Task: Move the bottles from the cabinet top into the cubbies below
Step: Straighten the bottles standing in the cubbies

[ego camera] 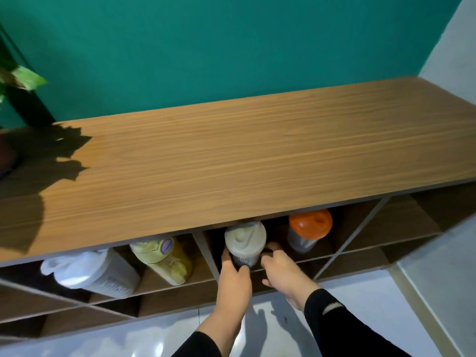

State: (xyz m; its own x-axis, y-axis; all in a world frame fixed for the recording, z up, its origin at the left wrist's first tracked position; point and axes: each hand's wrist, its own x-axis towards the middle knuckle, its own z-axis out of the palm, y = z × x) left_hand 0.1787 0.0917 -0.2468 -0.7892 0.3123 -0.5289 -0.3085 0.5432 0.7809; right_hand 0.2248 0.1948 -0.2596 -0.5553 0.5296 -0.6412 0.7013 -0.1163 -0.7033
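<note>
Bottle with a beige lid (245, 242) stands in the upper cubby just right of the centre divider (204, 249), its dark body near the front edge of the shelf and its top tilted a little toward the camera. Both hands are on it. The left hand (234, 278) wraps the lower left of the body, with the thumb across the front and the fingers (226, 256) curled round the side, so they are closed around the bottle. The right hand (280, 270) meets the right side of the body; its fingers (271, 247) are bent against the bottle, though how firmly they grip cannot be told. Both arms wear black sleeves (327, 315).

In the same cubby, to the right and apart from it, an orange-lidded bottle (307, 229) stands with a dark grey body. Left of the divider, a yellow bottle (164, 258) with a purple button on its cap leans toward the front of its cubby. Further left a white bottle (90, 273) also leans forward, and the two are close together.

Above them runs the wooden cabinet top (231, 161). At its far left a green leaf (24, 78) and a dark stem show against the teal wall (206, 47), casting shadow over the wood. Lower cubbies (342, 265) and pale floor tiles (360, 292) lie below.
</note>
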